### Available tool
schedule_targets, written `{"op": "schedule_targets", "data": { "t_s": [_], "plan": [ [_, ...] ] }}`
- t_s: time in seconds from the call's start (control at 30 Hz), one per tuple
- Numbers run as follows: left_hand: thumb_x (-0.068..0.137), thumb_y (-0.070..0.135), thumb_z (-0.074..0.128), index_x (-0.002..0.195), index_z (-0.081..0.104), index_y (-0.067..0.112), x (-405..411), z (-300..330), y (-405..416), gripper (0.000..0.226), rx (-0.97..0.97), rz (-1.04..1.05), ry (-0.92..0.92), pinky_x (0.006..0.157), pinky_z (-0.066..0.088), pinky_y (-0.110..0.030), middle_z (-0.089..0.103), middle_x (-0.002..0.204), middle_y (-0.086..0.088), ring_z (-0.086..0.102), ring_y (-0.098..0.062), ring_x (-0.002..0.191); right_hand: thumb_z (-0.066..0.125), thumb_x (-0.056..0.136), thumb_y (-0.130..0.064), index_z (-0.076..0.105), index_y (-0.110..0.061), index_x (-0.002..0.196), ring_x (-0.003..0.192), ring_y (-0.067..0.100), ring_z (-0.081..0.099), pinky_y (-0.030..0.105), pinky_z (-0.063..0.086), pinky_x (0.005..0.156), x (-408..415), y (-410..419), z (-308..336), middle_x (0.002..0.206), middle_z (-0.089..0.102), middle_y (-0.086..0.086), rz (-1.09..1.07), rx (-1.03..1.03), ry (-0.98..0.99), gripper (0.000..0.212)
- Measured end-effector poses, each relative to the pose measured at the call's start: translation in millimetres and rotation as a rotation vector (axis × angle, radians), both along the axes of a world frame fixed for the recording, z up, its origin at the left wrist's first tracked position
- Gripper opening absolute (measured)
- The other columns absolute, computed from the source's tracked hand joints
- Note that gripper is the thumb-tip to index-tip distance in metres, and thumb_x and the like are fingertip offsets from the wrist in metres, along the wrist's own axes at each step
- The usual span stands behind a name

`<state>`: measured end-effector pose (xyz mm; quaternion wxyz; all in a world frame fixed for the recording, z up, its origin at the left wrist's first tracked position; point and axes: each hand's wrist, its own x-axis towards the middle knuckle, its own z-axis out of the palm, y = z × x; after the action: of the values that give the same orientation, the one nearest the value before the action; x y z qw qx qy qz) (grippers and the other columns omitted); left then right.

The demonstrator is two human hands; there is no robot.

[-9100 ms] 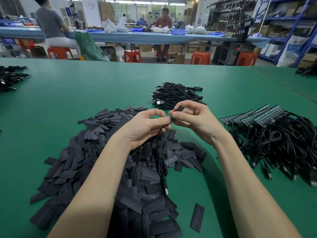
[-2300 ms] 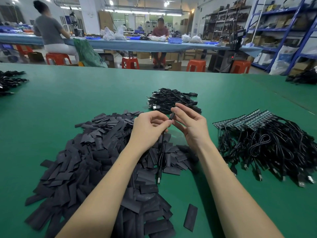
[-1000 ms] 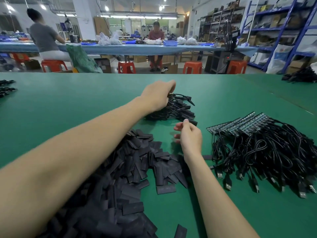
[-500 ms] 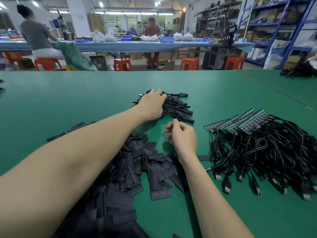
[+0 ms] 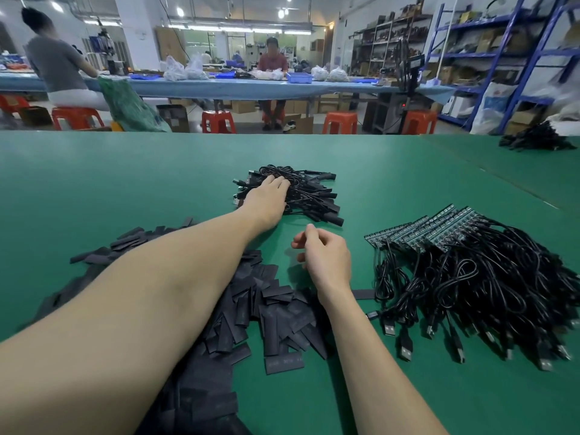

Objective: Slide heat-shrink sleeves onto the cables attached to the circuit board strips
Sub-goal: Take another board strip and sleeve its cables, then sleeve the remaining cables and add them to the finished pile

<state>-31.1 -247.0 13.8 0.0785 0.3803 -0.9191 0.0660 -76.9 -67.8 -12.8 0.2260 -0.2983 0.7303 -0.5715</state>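
Observation:
A large heap of flat black heat-shrink sleeves (image 5: 270, 312) lies on the green table (image 5: 125, 183) in front of me. My left hand (image 5: 266, 199) reaches far forward and rests flat, fingers straight, on a small pile of sleeved cables (image 5: 307, 196). My right hand (image 5: 326, 259) hovers above the table between the two heaps, fingers loosely curled, holding nothing. To the right lies a big tangle of black USB cables (image 5: 477, 293) soldered to green circuit board strips (image 5: 426, 230).
Another cable pile (image 5: 533, 141) sits at the far right of the table. A single sleeve (image 5: 364, 294) lies beside my right wrist. Beyond the table stand orange stools (image 5: 340, 122), a blue workbench (image 5: 251, 86) with two seated people, and shelving at right.
Both hands had been working a sleeve onto a cable over the heap. My left hand then carried it forward onto the far pile and now rests there; my right hand let go and stays low.

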Motion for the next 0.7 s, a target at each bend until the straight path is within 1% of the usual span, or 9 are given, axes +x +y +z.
{"op": "schedule_targets", "data": {
  "t_s": [0.1,0.2,0.27,0.33,0.4,0.5,0.6,0.63,0.7],
  "plan": [
    [0.105,0.023,0.044,0.156,0.023,0.008,0,4,2,0.056,-0.051,0.015,-0.071,0.118,0.031,-0.049,0.022,0.166,-0.008,0.015,-0.027,0.154,0.046,0.097,-0.048,0.072,-0.028,0.069,0.083,0.02,0.071,0.048,0.056,0.088,0,-1,0,0.075,0.074,-0.019,0.006,0.001,-0.009,0.043],
    [0.105,0.034,0.045,0.159,0.02,0.011,7,11,8,0.065,-0.054,-0.006,-0.1,0.122,0.023,-0.049,0.015,0.169,-0.008,0.008,-0.027,0.156,0.047,0.097,-0.046,0.072,-0.026,0.07,0.081,0.02,0.071,0.045,0.057,0.086,-1,-1,0,0.075,0.075,-0.017,0.018,-0.009,-0.04,0.042],
    [0.102,0.04,0.05,0.161,0.018,0.015,15,11,15,0.071,-0.043,-0.018,-0.056,0.123,0.021,-0.049,0.012,0.17,-0.008,0.006,-0.027,0.157,0.049,0.098,-0.042,0.072,-0.023,0.072,0.069,0.017,0.069,0.038,0.057,0.075,-5,-1,2,0.075,0.075,-0.012,0.055,-0.027,-0.086,0.04],
    [0.099,0.04,0.056,0.159,0.023,0.016,20,8,27,0.073,-0.024,-0.067,0.028,0.122,0.025,-0.049,0.018,0.168,-0.009,0.013,-0.027,0.155,0.053,0.099,-0.034,0.072,-0.019,0.079,0.058,0.016,0.063,0.029,0.052,0.061,-11,3,6,0.075,0.076,-0.005,0.121,-0.043,-0.173,0.031],
    [0.096,0.037,0.06,0.153,0.035,0.015,20,7,39,0.066,0.008,-0.142,0.127,0.117,0.032,-0.048,0.033,0.16,-0.009,0.025,-0.028,0.149,0.057,0.097,-0.026,0.072,-0.014,0.086,0.056,0.016,0.06,0.025,0.05,0.054,-17,8,11,0.076,0.075,-0.001,0.18,-0.045,-0.24,0.022],
    [0.096,0.028,0.06,0.135,0.053,0.012,6,20,58,0.043,0.168,-0.206,0.276,0.11,0.039,-0.043,0.054,0.139,-0.009,0.045,-0.027,0.132,0.059,0.096,-0.019,0.072,-0.01,0.091,0.058,0.017,0.059,0.026,0.05,0.052,-21,14,16,0.079,0.074,0.003,0.182,-0.071,-0.291,0.016],
    [0.095,0.022,0.06,0.118,0.064,0.009,-21,41,84,0.026,0.294,-0.216,0.416,0.099,0.045,-0.032,0.068,0.118,-0.007,0.061,-0.024,0.112,0.058,0.097,-0.019,0.07,-0.012,0.099,0.057,0.015,0.061,0.023,0.046,0.049,-25,20,18,0.083,0.075,0.002,0.073,-0.112,-0.295,0.014],
    [0.095,0.021,0.06,0.114,0.067,0.009,-31,48,94,0.023,0.32,-0.23,0.442,0.096,0.046,-0.03,0.071,0.114,-0.006,0.063,-0.023,0.107,0.056,0.098,-0.016,0.068,-0.011,0.102,0.056,0.014,0.06,0.021,0.044,0.046,-28,21,18,0.083,0.074,0.002,0.023,-0.162,-0.361,0.014],
    [0.095,0.022,0.06,0.11,0.069,0.011,-52,62,116,0.02,0.372,-0.294,0.44,0.092,0.047,-0.028,0.072,0.109,-0.003,0.065,-0.021,0.104,0.053,0.1,-0.013,0.065,-0.011,0.101,0.055,0.013,0.056,0.02,0.041,0.045,-34,25,20,0.083,0.071,0.003,-0.067,-0.27,-0.517,0.012]
  ]
}}
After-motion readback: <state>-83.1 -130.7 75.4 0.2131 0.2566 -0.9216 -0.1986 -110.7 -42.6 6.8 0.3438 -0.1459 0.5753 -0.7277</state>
